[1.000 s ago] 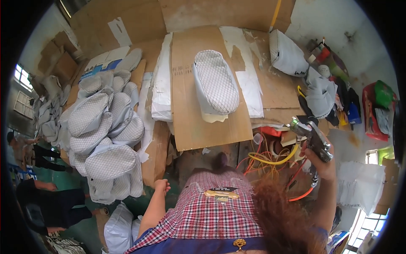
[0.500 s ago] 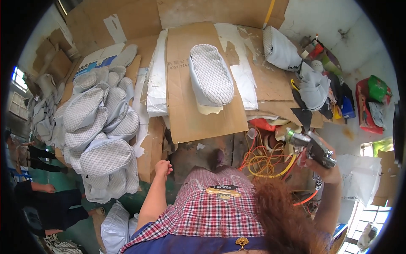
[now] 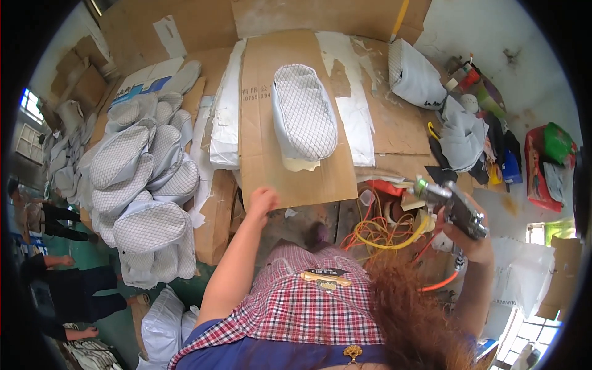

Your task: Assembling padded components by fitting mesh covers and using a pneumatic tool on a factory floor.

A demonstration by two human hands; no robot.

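My right hand (image 3: 470, 237) is wrapped round a metal spray gun (image 3: 453, 206), held up at the right with an orange hose trailing below it. My left hand (image 3: 264, 202), fingers curled in and slightly blurred, is at the near edge of a cardboard sheet (image 3: 296, 185); nothing shows in it. Beyond it on that sheet lies a slipper-shaped piece (image 3: 305, 114), with a diamond-quilted top and a smooth pale side wall. A cream flap (image 3: 301, 164) sticks out under its near end. Neither hand touches the piece.
Many similar quilted pieces (image 3: 151, 225) are heaped at the left. Another pale piece (image 3: 415, 75) leans at the back right, near crumpled grey cloth (image 3: 461, 132). Tangled yellow and orange hoses (image 3: 388, 237) hang below the bench. Other people (image 3: 74, 287) are at the far left.
My left hand has moved up and to the right, towards the cardboard's near edge. My right hand with the spray gun has shifted slightly. The quilted piece stays on the sheet.
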